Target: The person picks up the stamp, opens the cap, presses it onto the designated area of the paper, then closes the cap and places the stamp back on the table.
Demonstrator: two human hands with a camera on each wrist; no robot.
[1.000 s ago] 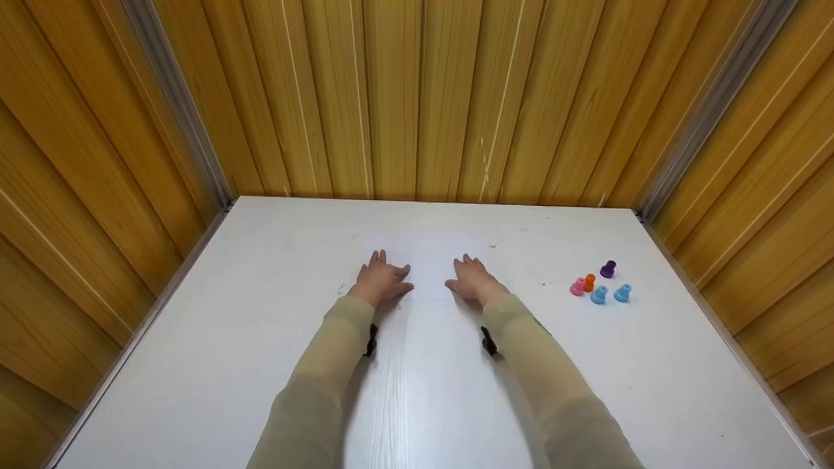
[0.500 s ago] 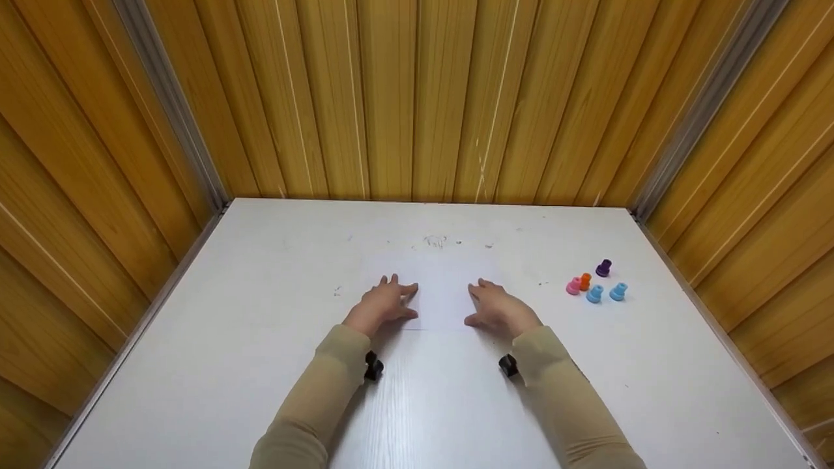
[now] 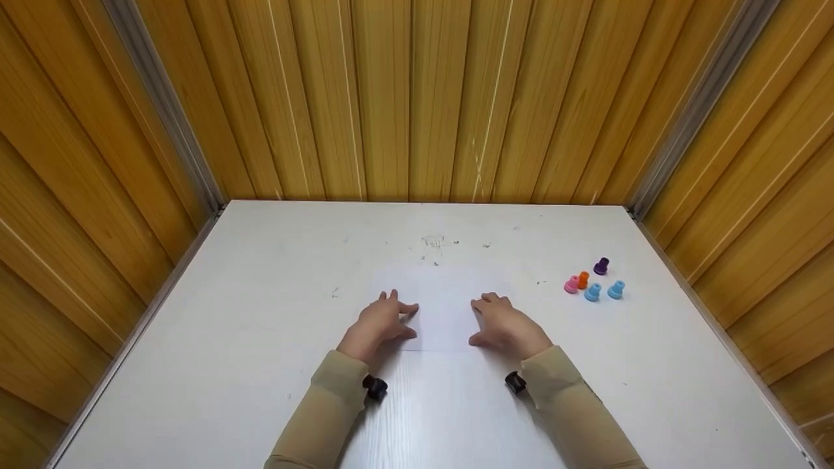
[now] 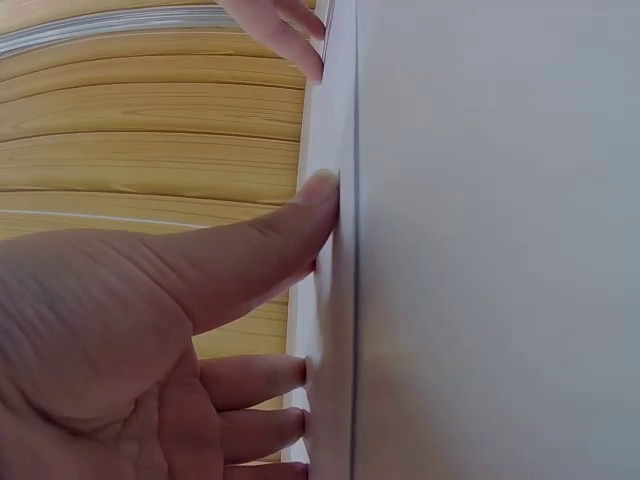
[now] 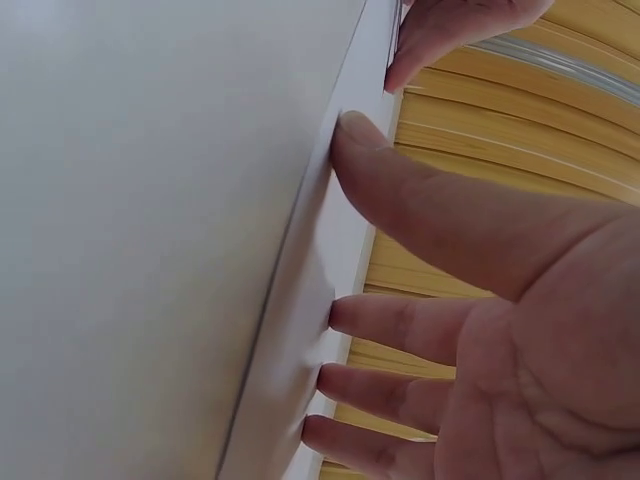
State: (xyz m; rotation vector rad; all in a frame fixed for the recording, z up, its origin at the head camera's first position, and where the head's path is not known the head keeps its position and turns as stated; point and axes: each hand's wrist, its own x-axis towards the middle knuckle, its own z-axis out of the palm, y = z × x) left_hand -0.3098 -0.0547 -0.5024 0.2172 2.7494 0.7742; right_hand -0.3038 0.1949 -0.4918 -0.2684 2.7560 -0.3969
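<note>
A white sheet of paper [image 3: 446, 312] lies flat on the white table, hard to tell from it except along its near edge. My left hand [image 3: 378, 322] rests on the sheet's left part, fingers spread and fingertips pressing down. On the right part, my right hand [image 3: 511, 326] presses in the same way, thumb toward the middle. Both wrist views show the thumb tips close to the paper's near edge, with the left thumb [image 4: 270, 245] and right thumb [image 5: 420, 200] extended. A gap of bare paper separates the hands.
Several small stepped plastic pieces stand at the right: a purple one [image 3: 601, 266], an orange one [image 3: 583, 280], a pink one [image 3: 571, 284] and light blue ones [image 3: 592, 292]. Dark scuff marks [image 3: 432, 241] show beyond the paper. Wood-patterned walls [image 3: 430, 98] enclose the table's back and sides.
Both hands and the sheet under them have slid toward the body, uncovering scuff marks on the table behind. The hands have also moved slightly farther apart. The coloured pieces stay put.
</note>
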